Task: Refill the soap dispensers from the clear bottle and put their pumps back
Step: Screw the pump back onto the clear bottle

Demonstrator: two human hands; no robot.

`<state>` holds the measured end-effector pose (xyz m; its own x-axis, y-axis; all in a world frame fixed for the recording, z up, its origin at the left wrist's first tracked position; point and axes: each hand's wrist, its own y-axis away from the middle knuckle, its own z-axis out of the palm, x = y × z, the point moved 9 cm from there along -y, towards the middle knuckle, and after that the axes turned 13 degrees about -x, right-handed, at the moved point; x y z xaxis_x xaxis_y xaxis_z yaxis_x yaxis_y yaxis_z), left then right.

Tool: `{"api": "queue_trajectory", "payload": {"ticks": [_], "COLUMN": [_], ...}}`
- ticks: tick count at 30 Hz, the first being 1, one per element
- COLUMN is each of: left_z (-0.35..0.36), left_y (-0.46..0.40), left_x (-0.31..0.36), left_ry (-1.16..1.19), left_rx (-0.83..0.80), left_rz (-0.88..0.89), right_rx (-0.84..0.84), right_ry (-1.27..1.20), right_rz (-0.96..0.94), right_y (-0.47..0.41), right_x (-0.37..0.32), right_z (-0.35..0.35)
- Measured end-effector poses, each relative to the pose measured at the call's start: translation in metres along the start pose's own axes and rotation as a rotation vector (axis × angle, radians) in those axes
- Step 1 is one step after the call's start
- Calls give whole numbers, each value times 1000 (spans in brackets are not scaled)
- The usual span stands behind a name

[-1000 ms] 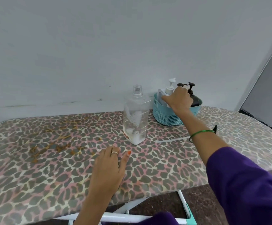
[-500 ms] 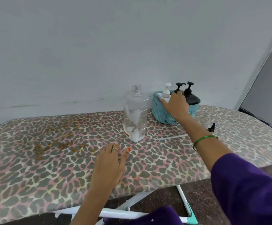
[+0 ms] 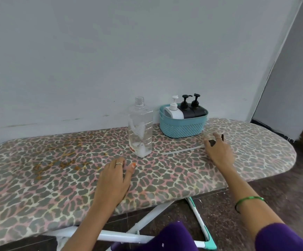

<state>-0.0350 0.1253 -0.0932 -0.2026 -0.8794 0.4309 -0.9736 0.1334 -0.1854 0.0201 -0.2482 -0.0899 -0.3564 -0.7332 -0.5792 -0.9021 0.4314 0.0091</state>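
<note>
**Bottle upright, three pumps in the basket, both hands on the board**

Far left, the ironing board (image 3: pixel 38 178) runs wide and bare, its leopard-print cloth marked with rusty brown stains, and the pale wall stands just behind its far edge. The left hand (image 3: pixel 113 178) lies flat on the cloth near the front edge, fingers straight and close together, holding nothing; a ring sits on one finger and the thumbnail is orange.

Just beyond that hand stands the clear bottle (image 3: pixel 140 129), upright, long axis vertical, its threaded neck pointing straight up with no cap on. It is square-shouldered ribbed plastic, nearly drained, with a little white liquid at the bottom. There is open cloth all round it, and a gap between it and the basket (image 3: pixel 183 128) to its right.

The basket is teal, rounded, with a woven-look wall, near the board's far edge. In it stand a white dispenser (image 3: pixel 174 113) and two black dispensers (image 3: pixel 194 111), all upright with pumps on, their spouts turned leftward.

In front of the basket, the right hand (image 3: pixel 217 151) rests on the cloth with fingers curled over a small dark object (image 3: pixel 211 142); what it is I cannot tell. A pale strip (image 3: pixel 181 150) lies on the cloth beside it. A green bangle (image 3: pixel 249 199) circles the right wrist, and a purple sleeve (image 3: pixel 281 236) follows. The board's rounded end lies farther right.
</note>
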Motion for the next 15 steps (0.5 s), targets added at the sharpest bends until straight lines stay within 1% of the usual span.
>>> {"api": "queue_trajectory", "payload": {"ticks": [4,7,10,12,15], "left_z": [-7,-16,-25,-32,-36], "left_y": [-2,-10,-34,-55,-84], "left_x": [-11,-5,11,26,46], "left_ry": [146,190,269,376,584], "left_rx": [-4,-47,-75,-67,-37], "left_rz": [-99,-139,-137,-120,-86], "right_rx": [-76,-64,-48,-41,21], "right_ry": [49,65,61,32,-112], "right_rz": [61,83,66,60,-11], "right_y": [-11,-11,-9,-7,-2], "right_x": [1,4,4,4,4], "right_z": [6,7,5,3,-3]}}
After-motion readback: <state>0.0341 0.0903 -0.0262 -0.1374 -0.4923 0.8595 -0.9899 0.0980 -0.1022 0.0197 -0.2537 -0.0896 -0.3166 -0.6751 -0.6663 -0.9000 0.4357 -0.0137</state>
